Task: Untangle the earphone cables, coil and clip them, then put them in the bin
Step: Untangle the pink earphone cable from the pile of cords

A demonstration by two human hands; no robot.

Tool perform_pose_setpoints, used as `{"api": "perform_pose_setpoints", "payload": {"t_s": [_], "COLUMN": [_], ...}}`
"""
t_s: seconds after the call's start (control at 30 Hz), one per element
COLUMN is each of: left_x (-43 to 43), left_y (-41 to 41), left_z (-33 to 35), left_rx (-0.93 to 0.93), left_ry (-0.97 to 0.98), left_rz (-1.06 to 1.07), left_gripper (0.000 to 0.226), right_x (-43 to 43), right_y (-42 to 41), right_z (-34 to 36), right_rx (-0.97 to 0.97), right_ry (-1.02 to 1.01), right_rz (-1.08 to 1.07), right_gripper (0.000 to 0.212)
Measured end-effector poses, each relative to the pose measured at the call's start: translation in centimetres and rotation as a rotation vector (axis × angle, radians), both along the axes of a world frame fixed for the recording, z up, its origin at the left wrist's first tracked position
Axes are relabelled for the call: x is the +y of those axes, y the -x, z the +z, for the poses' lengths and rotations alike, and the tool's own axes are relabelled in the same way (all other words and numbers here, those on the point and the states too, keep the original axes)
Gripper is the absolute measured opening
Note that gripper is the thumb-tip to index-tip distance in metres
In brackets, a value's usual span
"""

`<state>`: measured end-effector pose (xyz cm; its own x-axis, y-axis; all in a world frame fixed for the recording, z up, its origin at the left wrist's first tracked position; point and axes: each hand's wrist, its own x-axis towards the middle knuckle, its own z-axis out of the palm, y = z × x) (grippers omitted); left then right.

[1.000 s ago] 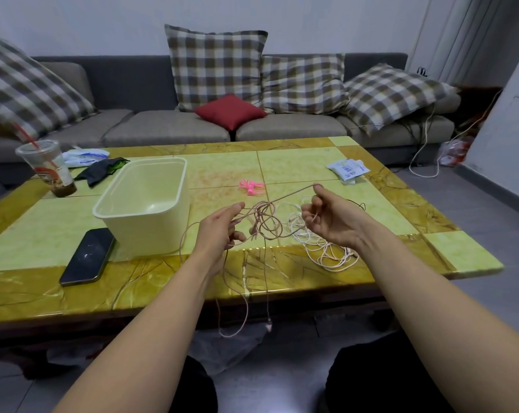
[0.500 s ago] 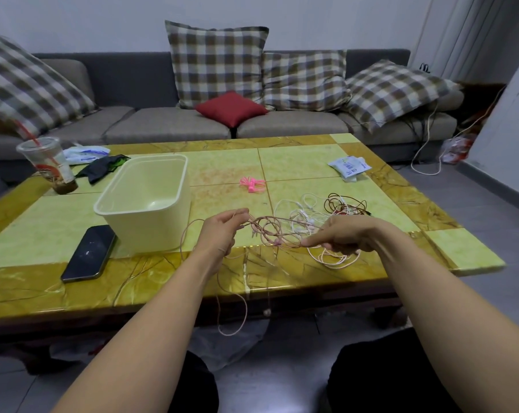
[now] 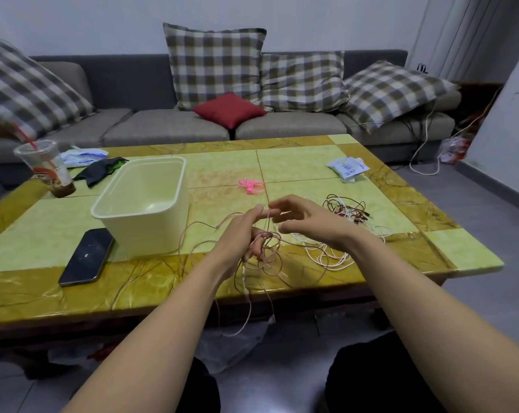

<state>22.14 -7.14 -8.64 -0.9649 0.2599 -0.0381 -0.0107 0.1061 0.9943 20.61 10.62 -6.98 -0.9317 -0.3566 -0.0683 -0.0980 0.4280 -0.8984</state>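
Observation:
A pink-brown earphone cable (image 3: 267, 257) hangs in tangled loops from my left hand (image 3: 237, 236), above the table's near edge. The lower fingers of that hand curl round the cable and its index finger points up. My right hand (image 3: 308, 222) hovers just to the right with fingers spread and straight, fingertips close to the left index finger; a thin strand runs down beside them. A white cable (image 3: 326, 254) and a dark red cable (image 3: 344, 205) lie tangled on the table behind the right hand. The cream bin (image 3: 145, 234) stands to the left, and pink clips (image 3: 250, 186) lie beyond the hands.
A black phone (image 3: 86, 257) lies beside the bin near the front edge. A plastic cup with a straw (image 3: 46, 168), a dark cloth (image 3: 100, 171) and white packets (image 3: 346, 168) sit further back on the green and yellow table (image 3: 461, 251). A sofa with cushions stands behind.
My right hand has let go of the cable, opened its fingers and lifted slightly. The tangle now hangs lower, from my left hand alone, whose index finger has straightened upward.

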Motion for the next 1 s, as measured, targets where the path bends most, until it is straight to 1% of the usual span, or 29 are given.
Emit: {"api": "perform_pose_setpoints", "payload": {"t_s": [0.07,0.2,0.3,0.37,0.43,0.53,0.63,0.7,0.8,0.87,0.93,1.0], "left_x": [0.1,-0.1,-0.3,-0.3,-0.3,-0.7,-0.9,-0.9,-0.7,-0.8,-0.8,-0.9], "left_y": [-0.1,0.0,0.2,0.2,0.2,0.3,0.4,0.5,0.3,0.1,0.2,0.4], "left_z": [0.1,0.1,0.0,0.1,0.1,0.3,0.5,0.5,0.6,0.5,0.4,0.2], "left_rx": [-0.009,0.015,0.038,0.037,0.036,0.046,0.103,0.118,0.116,0.102,0.093,0.112], "left_ry": [-0.003,-0.016,-0.027,-0.036,-0.03,-0.022,0.008,0.048,0.048,0.006,-0.031,-0.047], "left_rz": [0.0,0.006,0.026,0.023,0.032,0.094,0.16,0.181,0.184,0.198,0.204,0.216], "left_gripper": [0.049,0.047,0.043,0.041,0.039,0.038,0.042,0.045,0.04,0.036,0.034,0.031], "right_x": [-0.9,-1.0,-0.9,-1.1,-1.3,-0.7,0.1,0.2,-0.1,-0.1,-0.3,-0.1], "right_y": [-0.1,-0.1,-0.1,-0.2,-0.3,-0.3,-0.2,-0.4,-0.5,-0.5,-0.6,-0.4], "right_z": [-0.4,-0.9,-0.9,-1.1,-1.0,-0.5,0.0,0.3,0.1,0.2,0.2,0.0], "right_rx": [0.042,0.062,0.047,0.038,0.068,0.128,0.198,0.139,0.034,0.028,0.073,0.164], "right_ry": [0.06,0.07,0.091,0.051,-0.011,-0.068,-0.09,-0.049,0.044,-0.017,-0.09,-0.064], "right_rz": [-0.009,-0.066,0.009,0.071,0.067,-0.016,-0.124,-0.095,-0.051,-0.058,-0.057,-0.124], "right_gripper": [0.04,0.043,0.031,0.02,0.016,0.018,0.015,0.016,0.02,0.022,0.026,0.029]}}
